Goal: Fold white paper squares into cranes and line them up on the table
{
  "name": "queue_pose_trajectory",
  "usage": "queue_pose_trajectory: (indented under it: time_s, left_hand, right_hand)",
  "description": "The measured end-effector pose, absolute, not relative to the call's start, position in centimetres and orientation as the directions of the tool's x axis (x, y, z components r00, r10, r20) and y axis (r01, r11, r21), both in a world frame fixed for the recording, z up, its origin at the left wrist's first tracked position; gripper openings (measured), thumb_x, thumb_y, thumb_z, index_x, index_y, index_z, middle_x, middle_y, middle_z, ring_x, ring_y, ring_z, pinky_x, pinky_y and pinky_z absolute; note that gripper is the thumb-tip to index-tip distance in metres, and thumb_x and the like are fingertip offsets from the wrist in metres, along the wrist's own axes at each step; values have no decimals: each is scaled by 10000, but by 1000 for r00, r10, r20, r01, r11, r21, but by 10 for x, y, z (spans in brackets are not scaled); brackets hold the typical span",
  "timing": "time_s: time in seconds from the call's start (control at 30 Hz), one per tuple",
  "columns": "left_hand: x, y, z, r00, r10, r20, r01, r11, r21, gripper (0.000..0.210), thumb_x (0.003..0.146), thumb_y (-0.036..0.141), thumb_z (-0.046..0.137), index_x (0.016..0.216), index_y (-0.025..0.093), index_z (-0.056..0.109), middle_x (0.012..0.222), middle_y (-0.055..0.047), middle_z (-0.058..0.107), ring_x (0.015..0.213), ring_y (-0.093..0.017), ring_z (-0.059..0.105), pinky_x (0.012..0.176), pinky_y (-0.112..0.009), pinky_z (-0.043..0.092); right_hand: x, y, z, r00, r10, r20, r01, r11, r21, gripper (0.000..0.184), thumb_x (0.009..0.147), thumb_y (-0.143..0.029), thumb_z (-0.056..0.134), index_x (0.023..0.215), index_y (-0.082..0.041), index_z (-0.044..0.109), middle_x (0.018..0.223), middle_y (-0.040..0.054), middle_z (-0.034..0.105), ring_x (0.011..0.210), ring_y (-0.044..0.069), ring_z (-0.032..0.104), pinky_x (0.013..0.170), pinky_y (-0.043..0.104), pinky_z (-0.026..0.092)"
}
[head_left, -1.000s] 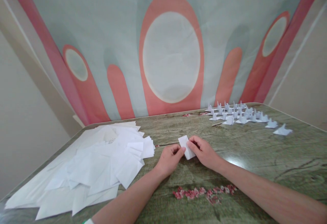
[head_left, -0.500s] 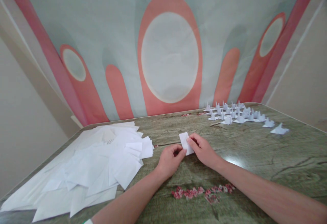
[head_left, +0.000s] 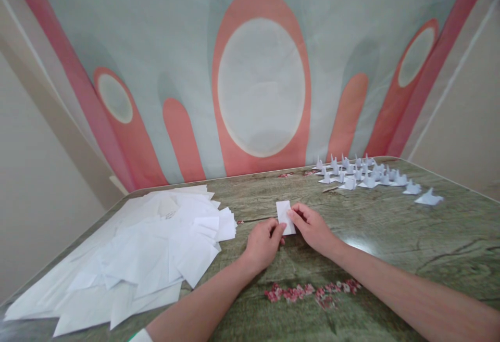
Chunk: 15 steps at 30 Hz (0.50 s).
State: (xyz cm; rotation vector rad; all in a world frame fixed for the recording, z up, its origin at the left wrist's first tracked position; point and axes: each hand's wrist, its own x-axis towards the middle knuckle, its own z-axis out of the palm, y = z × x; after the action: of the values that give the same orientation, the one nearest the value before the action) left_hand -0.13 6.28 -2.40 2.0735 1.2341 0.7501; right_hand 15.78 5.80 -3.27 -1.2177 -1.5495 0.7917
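A small folded piece of white paper (head_left: 284,211) is held upright between both hands over the middle of the table. My left hand (head_left: 264,243) pinches its lower left corner between thumb and fingers. On the opposite side, my right hand (head_left: 311,227) grips the right edge, its thumb lying across the front face. Fingers behind the paper are partly hidden.
Loose white paper sheets (head_left: 136,258) lie in a wide pile on the left of the wood-patterned table (head_left: 390,279). Several folded white paper cranes (head_left: 367,180) stand at the back right. A patterned backdrop (head_left: 258,162) hangs behind the table's far edge.
The folded paper has turned slightly and now stands straighter. My left hand has shifted a little to the right along its lower edge; the right hand has barely moved.
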Motion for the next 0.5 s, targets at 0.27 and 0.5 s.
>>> queue_pose_trajectory:
  time_s: [0.27,0.5]
  left_hand:
    - [-1,61,-25,406,893,197,602,-423,677,387,885,406,366,592,189,495,542,7,538,541,-138,497,547,-225,319]
    - [-2,58,-23,430,872,234,570,-464,678,306,861,374,437,657,180,558,634,12,588,609,-128,514,579,-215,338]
  right_hand:
    - [157,58,-34,-9,961,278,284,269,-920,248,850,-389,434,731,-181,497,610,-35,449,569,120,420,534,235,349]
    - [159,62,-37,57,960,273,243,252,-937,264,835,-411,451,752,-171,522,636,-25,476,582,122,429,533,234,351]
